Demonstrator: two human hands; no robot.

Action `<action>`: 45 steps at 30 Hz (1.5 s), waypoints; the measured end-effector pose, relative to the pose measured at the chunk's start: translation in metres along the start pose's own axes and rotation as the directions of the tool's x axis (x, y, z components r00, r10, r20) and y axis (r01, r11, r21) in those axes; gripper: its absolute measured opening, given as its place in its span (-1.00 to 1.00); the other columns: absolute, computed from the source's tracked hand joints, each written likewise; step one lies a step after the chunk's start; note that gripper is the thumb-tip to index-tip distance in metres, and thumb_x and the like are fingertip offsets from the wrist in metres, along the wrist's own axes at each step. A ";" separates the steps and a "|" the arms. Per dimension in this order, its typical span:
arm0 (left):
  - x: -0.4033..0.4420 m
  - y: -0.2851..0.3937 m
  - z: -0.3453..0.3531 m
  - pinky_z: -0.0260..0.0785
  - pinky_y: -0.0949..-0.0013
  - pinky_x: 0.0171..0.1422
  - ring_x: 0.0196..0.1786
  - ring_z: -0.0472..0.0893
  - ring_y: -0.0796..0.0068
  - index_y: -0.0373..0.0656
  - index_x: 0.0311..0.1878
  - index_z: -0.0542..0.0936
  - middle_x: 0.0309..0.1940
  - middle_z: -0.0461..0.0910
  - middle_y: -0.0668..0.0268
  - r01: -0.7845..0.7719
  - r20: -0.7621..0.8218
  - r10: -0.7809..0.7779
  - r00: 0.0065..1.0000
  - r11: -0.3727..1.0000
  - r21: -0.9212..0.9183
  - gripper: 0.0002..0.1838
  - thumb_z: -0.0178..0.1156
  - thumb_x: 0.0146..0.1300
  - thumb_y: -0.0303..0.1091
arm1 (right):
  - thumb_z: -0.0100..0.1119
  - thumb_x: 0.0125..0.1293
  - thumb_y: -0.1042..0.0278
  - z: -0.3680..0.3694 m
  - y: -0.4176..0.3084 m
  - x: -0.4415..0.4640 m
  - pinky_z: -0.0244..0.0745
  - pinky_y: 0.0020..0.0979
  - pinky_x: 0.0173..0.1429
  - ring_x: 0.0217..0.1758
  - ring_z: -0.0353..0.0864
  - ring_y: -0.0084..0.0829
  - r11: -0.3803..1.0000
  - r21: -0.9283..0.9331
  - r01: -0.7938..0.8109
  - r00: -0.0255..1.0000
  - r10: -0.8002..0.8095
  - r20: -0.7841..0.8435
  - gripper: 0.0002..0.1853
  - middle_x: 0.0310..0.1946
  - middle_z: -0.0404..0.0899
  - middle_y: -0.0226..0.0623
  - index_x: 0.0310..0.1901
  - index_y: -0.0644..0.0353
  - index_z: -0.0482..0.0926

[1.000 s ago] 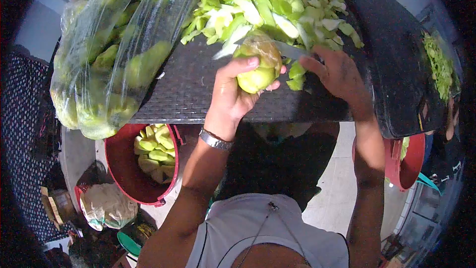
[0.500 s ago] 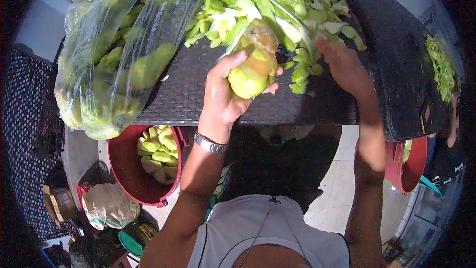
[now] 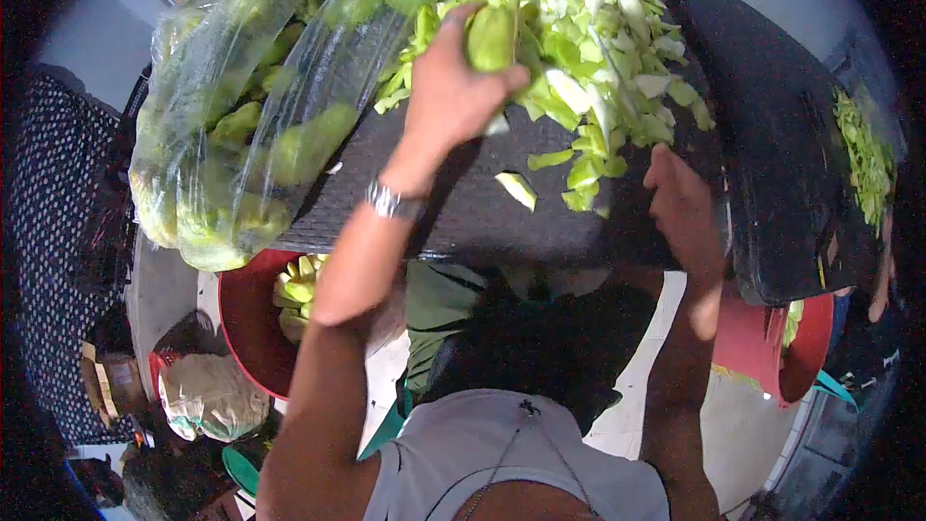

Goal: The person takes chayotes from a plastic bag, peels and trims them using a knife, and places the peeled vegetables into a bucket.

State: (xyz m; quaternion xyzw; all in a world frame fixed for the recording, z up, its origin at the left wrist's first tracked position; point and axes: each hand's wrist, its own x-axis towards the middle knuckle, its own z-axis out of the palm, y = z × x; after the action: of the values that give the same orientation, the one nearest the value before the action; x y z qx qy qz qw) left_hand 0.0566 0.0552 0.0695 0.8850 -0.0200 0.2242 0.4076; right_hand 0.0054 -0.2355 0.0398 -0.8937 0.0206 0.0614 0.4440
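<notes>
My left hand [image 3: 449, 87] is stretched over the far part of the dark woven tabletop [image 3: 424, 227], its fingers closed around a pale green fruit that looks like a chayote [image 3: 492, 39]. The fruit is beside a heap of green peelings [image 3: 569, 19]. My right hand [image 3: 680, 198], in shadow at the table's right side, is closed. A thin knife blade [image 3: 603, 63] seems to run from it over the peelings; its handle is hidden in the fist. One loose peel strip [image 3: 516, 190] lies between my hands.
A clear plastic bag [image 3: 222, 135] of green fruits covers the table's left side. Below stands a red bucket [image 3: 246, 328] holding peeled pieces. At right are a dark board-like surface [image 3: 772, 154], more peelings [image 3: 861, 154], another red bucket [image 3: 805, 357] and part of another person's arm [image 3: 880, 275].
My left hand has moved forward and up with the fruit, from the table's near part to the heap. My right hand has shifted slightly nearer me. A loose peel strip now shows on the table.
</notes>
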 end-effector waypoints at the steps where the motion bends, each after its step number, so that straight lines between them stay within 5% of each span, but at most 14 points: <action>1: 0.024 0.000 0.001 0.55 0.13 0.22 0.06 0.72 0.00 -0.20 0.39 0.44 0.01 0.70 -0.10 -0.054 -0.014 0.056 0.998 0.995 0.083 -0.09 0.51 -0.07 -0.09 | 0.01 0.53 -0.24 0.002 0.003 -0.003 0.44 -0.12 -0.12 -0.22 0.60 -0.04 0.999 -0.023 0.049 0.998 -0.050 -0.037 -0.41 -0.33 0.62 -0.04 -0.10 0.28 0.59; 3: 0.068 0.005 0.002 0.54 0.10 0.22 0.07 0.72 0.01 -0.16 0.30 0.55 0.00 0.73 -0.04 -0.106 -0.017 0.110 0.994 0.982 0.156 -0.16 0.50 -0.11 -0.05 | -0.03 0.57 -0.22 0.006 0.005 -0.011 0.38 -0.28 -0.31 -0.49 0.48 -0.37 0.987 -0.074 0.141 0.982 -0.149 -0.119 -0.44 -0.54 0.49 -0.24 -0.21 0.23 0.56; 7: 0.133 0.052 -0.014 0.56 0.06 0.11 0.01 0.69 -0.09 -0.29 0.28 0.53 -0.04 0.70 -0.15 -0.313 0.107 0.295 0.949 0.918 0.243 -0.26 0.40 0.03 -0.09 | 0.11 0.49 -0.21 0.007 -0.005 -0.020 0.50 -0.13 -0.15 -0.28 0.72 0.01 0.977 -0.211 -0.026 0.997 0.010 -0.077 -0.45 -0.39 0.68 0.06 -0.11 0.27 0.61; 16: 0.283 0.047 0.000 0.53 -0.02 -0.04 -0.14 0.69 -0.09 -0.30 0.19 0.59 -0.18 0.72 -0.11 -0.602 0.492 0.359 0.793 0.581 0.547 -0.34 0.40 0.03 -0.13 | 0.20 0.44 -0.17 0.007 0.009 -0.018 0.47 -0.10 -0.25 -0.40 0.69 -0.01 0.979 -0.195 -0.060 0.996 0.046 -0.078 -0.47 -0.51 0.63 0.01 -0.11 0.29 0.61; 21: 0.386 -0.045 0.020 0.58 0.27 0.08 -0.09 0.75 0.32 -0.17 0.10 0.65 -0.14 0.80 0.21 -0.381 0.390 0.193 0.900 0.783 0.492 -0.40 0.49 -0.07 -0.16 | 0.21 0.44 -0.15 0.001 0.005 -0.014 0.46 -0.14 -0.28 -0.44 0.69 -0.11 0.981 -0.160 -0.113 0.993 0.109 -0.037 -0.48 -0.52 0.62 -0.02 -0.12 0.29 0.62; 26: 0.397 -0.108 0.041 0.59 0.18 0.09 -0.07 0.76 0.20 -0.10 0.11 0.66 -0.06 0.79 0.21 -0.222 0.321 0.056 0.945 0.832 0.509 -0.50 0.42 0.10 -0.13 | 0.21 0.44 -0.13 -0.003 0.002 -0.010 0.46 -0.15 -0.30 -0.44 0.69 -0.18 0.982 -0.134 -0.136 0.990 0.140 0.018 -0.49 -0.52 0.63 -0.06 -0.12 0.29 0.62; 28: 0.445 -0.169 0.063 0.52 0.11 0.24 0.11 0.71 0.17 -0.07 0.20 0.65 0.14 0.72 0.17 -0.373 0.509 -0.056 0.859 0.614 0.696 -0.46 0.36 0.20 -0.02 | 0.22 0.43 -0.13 -0.004 0.006 -0.009 0.46 -0.16 -0.30 -0.44 0.70 -0.20 0.980 -0.118 -0.157 0.987 0.161 0.027 -0.50 -0.52 0.64 -0.08 -0.13 0.29 0.62; 30: 0.429 -0.166 0.054 0.39 0.09 0.41 0.31 0.61 0.19 -0.01 0.29 0.63 0.31 0.61 0.16 -0.555 0.688 -0.042 0.725 0.556 0.619 -0.44 0.27 0.31 0.06 | 0.22 0.43 -0.12 -0.005 0.004 -0.005 0.46 -0.17 -0.31 -0.43 0.70 -0.22 0.980 -0.106 -0.167 0.984 0.172 0.041 -0.50 -0.52 0.64 -0.09 -0.13 0.30 0.61; 33: 0.381 -0.113 0.037 0.37 0.08 0.45 0.35 0.59 0.21 0.05 0.30 0.63 0.30 0.62 0.22 -0.195 0.546 -0.306 0.780 0.710 0.677 -0.55 0.19 0.43 -0.04 | 0.22 0.43 -0.11 -0.005 0.004 -0.007 0.46 -0.19 -0.31 -0.43 0.69 -0.25 0.980 -0.112 -0.163 0.985 0.169 0.046 -0.51 -0.52 0.64 -0.09 -0.14 0.30 0.61; 35: 0.435 -0.190 0.054 0.41 0.10 0.41 0.27 0.65 0.24 0.06 0.22 0.67 0.23 0.68 0.29 -0.303 0.708 -0.387 0.591 0.706 0.640 -0.61 0.20 0.41 -0.06 | 0.21 0.43 -0.10 0.000 0.016 -0.010 0.45 -0.20 -0.32 -0.43 0.69 -0.25 0.979 -0.140 -0.145 0.989 0.148 0.014 -0.51 -0.51 0.64 -0.07 -0.14 0.29 0.61; 37: 0.398 -0.136 0.036 0.51 0.17 0.28 0.16 0.71 0.22 -0.05 0.14 0.69 0.12 0.73 0.22 -0.213 0.582 -0.396 0.710 0.667 0.714 -0.63 0.21 0.37 -0.11 | 0.21 0.43 -0.10 0.004 0.023 -0.011 0.45 -0.21 -0.32 -0.45 0.67 -0.27 0.980 -0.166 -0.108 0.994 0.105 -0.025 -0.51 -0.52 0.63 -0.08 -0.15 0.30 0.60; 39: 0.447 -0.187 0.047 0.52 0.13 0.21 0.12 0.70 0.17 -0.04 0.11 0.72 0.11 0.73 0.19 -0.517 0.633 -0.150 0.760 0.450 0.728 -0.58 0.17 0.38 0.00 | 0.20 0.44 -0.10 0.004 0.023 -0.013 0.44 -0.21 -0.33 -0.47 0.64 -0.30 0.983 -0.163 -0.079 0.997 0.074 -0.033 -0.51 -0.53 0.62 -0.10 -0.15 0.30 0.59; 41: 0.409 -0.131 0.015 0.51 0.09 0.12 0.00 0.68 0.13 -0.12 0.05 0.71 -0.02 0.72 0.11 -0.561 0.644 -0.006 0.765 0.483 0.672 -0.61 0.17 0.39 -0.04 | 0.19 0.46 -0.09 0.003 0.019 -0.011 0.42 -0.22 -0.34 -0.49 0.58 -0.34 0.990 -0.127 -0.055 0.998 0.054 -0.016 -0.52 -0.54 0.59 -0.12 -0.16 0.30 0.58; 45: 0.343 -0.061 -0.067 0.49 0.01 -0.06 -0.24 0.64 0.05 -0.29 -0.06 0.70 -0.26 0.69 -0.04 -0.800 0.718 0.391 0.576 0.449 0.397 -0.63 0.18 0.42 -0.12 | 0.19 0.45 -0.18 -0.002 0.012 -0.012 0.54 0.07 0.01 -0.12 0.72 0.16 0.977 -0.148 -0.155 0.985 0.164 0.052 -0.47 -0.22 0.72 0.07 0.02 0.23 0.59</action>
State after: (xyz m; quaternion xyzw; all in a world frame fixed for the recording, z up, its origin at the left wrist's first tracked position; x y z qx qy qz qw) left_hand 0.3531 0.1951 0.2057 0.9190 -0.3717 0.0955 -0.0898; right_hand -0.0078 -0.2442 0.0327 -0.9164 0.0735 0.1267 0.3726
